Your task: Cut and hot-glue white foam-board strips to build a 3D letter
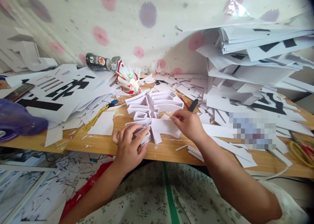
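Observation:
A white foam-board model point(153, 109) of walled strips, shaped like a large character, lies on the wooden table point(103, 142) in front of me. My left hand point(129, 145) grips its near left end, fingers curled round a white wall piece. My right hand point(187, 124) pinches a thin white strip at the model's right side, thumb and fingers pressed together.
A paper cup point(130, 85) of sticks, two cans point(98, 62) and glue bottles point(158, 72) stand behind. Printed character sheets point(59, 90) and a phone point(18, 91) lie left, stacked white boards point(257, 63) right. Yellow scissors point(94, 119), a black knife point(193, 105), yellow-red scissors point(303, 152). Scraps cover the floor.

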### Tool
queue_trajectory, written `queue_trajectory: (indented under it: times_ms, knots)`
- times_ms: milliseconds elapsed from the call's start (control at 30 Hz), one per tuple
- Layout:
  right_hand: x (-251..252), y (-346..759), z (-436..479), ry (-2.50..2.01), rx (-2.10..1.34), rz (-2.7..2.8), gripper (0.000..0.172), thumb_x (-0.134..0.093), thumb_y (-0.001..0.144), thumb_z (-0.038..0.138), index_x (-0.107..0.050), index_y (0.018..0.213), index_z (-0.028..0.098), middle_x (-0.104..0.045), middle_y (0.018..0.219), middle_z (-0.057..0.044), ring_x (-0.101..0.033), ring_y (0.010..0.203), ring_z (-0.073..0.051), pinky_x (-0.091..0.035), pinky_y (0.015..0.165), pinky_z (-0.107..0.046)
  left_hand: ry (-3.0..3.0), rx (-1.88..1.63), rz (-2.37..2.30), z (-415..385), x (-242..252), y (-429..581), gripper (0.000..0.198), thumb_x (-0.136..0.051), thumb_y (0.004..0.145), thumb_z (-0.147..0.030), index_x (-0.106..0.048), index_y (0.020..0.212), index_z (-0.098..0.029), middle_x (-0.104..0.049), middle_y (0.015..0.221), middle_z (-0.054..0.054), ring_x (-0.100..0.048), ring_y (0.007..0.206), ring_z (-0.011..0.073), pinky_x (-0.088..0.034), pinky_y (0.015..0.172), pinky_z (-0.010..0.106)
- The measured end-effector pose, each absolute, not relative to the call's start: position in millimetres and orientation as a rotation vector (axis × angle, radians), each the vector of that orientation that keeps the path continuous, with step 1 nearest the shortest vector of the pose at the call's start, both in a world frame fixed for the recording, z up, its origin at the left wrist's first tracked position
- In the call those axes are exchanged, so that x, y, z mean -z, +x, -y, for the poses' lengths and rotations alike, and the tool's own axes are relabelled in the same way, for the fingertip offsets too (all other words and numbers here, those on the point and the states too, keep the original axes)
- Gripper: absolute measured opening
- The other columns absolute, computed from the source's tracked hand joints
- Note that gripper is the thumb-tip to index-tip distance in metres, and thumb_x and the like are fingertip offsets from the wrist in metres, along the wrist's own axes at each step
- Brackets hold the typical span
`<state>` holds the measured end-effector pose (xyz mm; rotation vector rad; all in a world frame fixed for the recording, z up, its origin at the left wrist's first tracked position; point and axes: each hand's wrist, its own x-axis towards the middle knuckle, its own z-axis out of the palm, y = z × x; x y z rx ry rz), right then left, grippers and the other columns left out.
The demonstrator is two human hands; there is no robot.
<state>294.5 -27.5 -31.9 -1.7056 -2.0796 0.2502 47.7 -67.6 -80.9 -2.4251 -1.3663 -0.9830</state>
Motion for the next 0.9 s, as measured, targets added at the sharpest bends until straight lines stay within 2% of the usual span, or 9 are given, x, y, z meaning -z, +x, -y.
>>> queue_trajectory:
  times_ms: [67,167,233,333,467,600,733,900]
  knots:
    - [36.4,306.2,29.9,-1.716,-0.107,2.078,0.028,-0.060,0.090,0.033,-0.070,0.108,0.013,-0.070,0.106,-0.014,-0.061,0.100,-0.028,-0.045,0.083,-0.036,-2.436,0.998,1.309,67.7,81.3,47.4,0.046,-0.063,0.080,-0.019,-0.060,0.125,-0.030,-0.059,0.126,0.011,-0.049,0.122,0.0361,-0.025,0.098,0.057]
    - [43.6,309.8,32.5,-1.657,0.007,2.226,0.047,-0.071,0.083,0.035,-0.064,0.125,0.014,-0.066,0.120,-0.016,-0.055,0.110,-0.034,-0.042,0.092,-0.044,-2.472,0.971,1.249,67.5,79.9,49.2,0.043,-0.062,0.082,-0.018,-0.061,0.123,-0.033,-0.061,0.127,0.009,-0.047,0.126,0.0368,-0.021,0.101,0.061]
    - [46.7,308.1,32.8,-1.613,0.035,2.331,0.049,-0.072,0.083,0.032,-0.063,0.127,0.014,-0.068,0.114,-0.015,-0.057,0.104,-0.034,-0.041,0.093,-0.046,-2.494,0.964,1.227,67.5,78.7,51.1,0.042,-0.061,0.083,-0.017,-0.061,0.122,-0.033,-0.062,0.128,0.007,-0.046,0.127,0.0361,-0.019,0.102,0.061]
    - [45.5,311.7,33.7,-1.575,0.040,2.409,0.031,-0.064,0.088,0.023,-0.068,0.118,0.016,-0.071,0.097,-0.011,-0.062,0.091,-0.028,-0.040,0.092,-0.045,-2.526,0.968,1.211,68.1,77.8,53.1,0.041,-0.059,0.085,-0.016,-0.060,0.122,-0.033,-0.064,0.128,0.006,-0.046,0.128,0.0348,-0.018,0.104,0.061]
    - [35.9,332.3,42.0,-1.446,0.121,2.404,0.022,-0.054,0.095,0.024,-0.070,0.108,0.016,-0.071,0.095,-0.009,-0.062,0.085,-0.023,-0.037,0.097,-0.042,-2.566,0.977,1.207,68.7,78.8,53.1,0.041,-0.058,0.086,-0.017,-0.057,0.126,-0.028,-0.065,0.128,0.007,-0.047,0.129,0.0338,-0.016,0.107,0.060]
    - [29.9,346.0,55.0,-1.269,0.104,2.429,0.022,-0.053,0.097,0.027,-0.070,0.106,0.015,-0.068,0.088,-0.007,-0.059,0.081,-0.021,-0.041,0.081,-0.031,-2.574,0.983,1.193,67.7,80.5,52.9,0.042,-0.058,0.086,-0.018,-0.056,0.128,-0.025,-0.066,0.127,0.007,-0.048,0.128,0.0333,-0.017,0.107,0.058]
    - [29.7,339.3,64.3,-1.257,0.013,2.590,0.022,-0.051,0.097,0.022,-0.069,0.109,0.020,-0.067,0.084,-0.004,-0.059,0.079,-0.018,-0.039,0.075,-0.028,-2.583,1.015,1.167,66.7,81.2,52.4,0.040,-0.059,0.086,-0.016,-0.058,0.124,-0.027,-0.067,0.126,0.005,-0.049,0.128,0.0326,-0.017,0.107,0.057]
    - [13.9,330.3,71.9,-1.410,0.144,2.570,0.025,-0.048,0.095,0.017,-0.068,0.108,0.022,-0.067,0.087,-0.004,-0.060,0.076,-0.016,-0.033,0.062,-0.027,-2.591,1.019,1.153,66.0,82.8,51.4,0.039,-0.058,0.087,-0.015,-0.057,0.125,-0.027,-0.067,0.126,0.005,-0.049,0.128,0.0319,-0.016,0.108,0.057]
